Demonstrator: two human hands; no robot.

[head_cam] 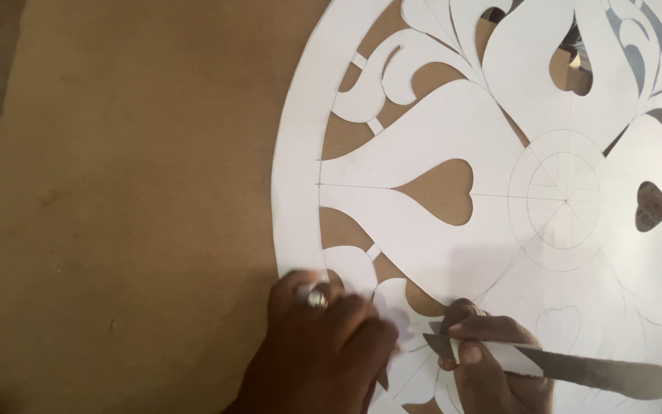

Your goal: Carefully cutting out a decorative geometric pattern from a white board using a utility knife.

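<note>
The left hand (323,345), ring on one finger, presses flat on the large round white paper stencil with cut-out heart and leaf shapes (438,153), just beside the cut. The right hand (492,360) is closed around a flat metal craft knife (576,369), tip resting on the paper between both hands. The stencil lies on the brown cardboard-covered bench (132,192), spreading away above the hands. Keep the pressing fingers clear of the blade; follow the pencil lines with light, steady pressure.
</note>
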